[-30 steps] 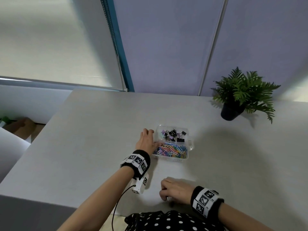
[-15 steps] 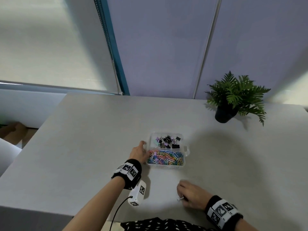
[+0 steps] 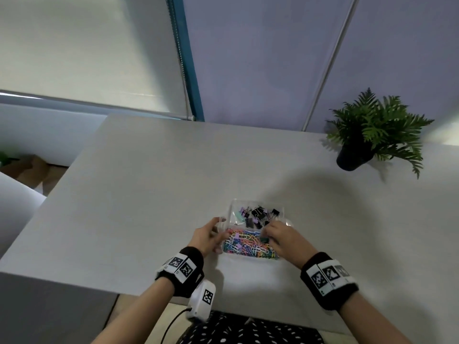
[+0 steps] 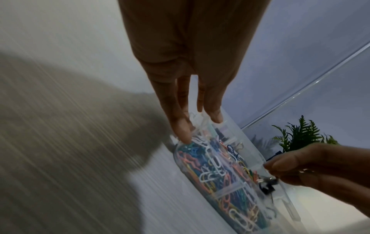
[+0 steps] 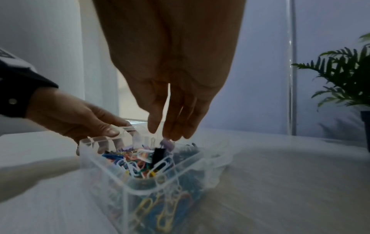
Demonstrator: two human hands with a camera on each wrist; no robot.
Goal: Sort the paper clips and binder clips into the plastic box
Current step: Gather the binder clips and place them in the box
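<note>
Plastic box point(image 3: 230, 211), lower centre of frame, is gripped at its left end by the left hand point(image 3: 207, 238); a dark binder clip point(image 3: 264, 240) is pinched by the right hand point(image 3: 285, 238).

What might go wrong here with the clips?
The right hand pinches a dark binder clip over the paper clips, not over the other binder clips. Let go now, it would likely land missorted. The left hand holds the box by one end only, so a nudge might skew it.

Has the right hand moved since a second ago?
Yes. The right hand left the near edge of the table and went forward to the plastic box, over its paper clips.
</note>
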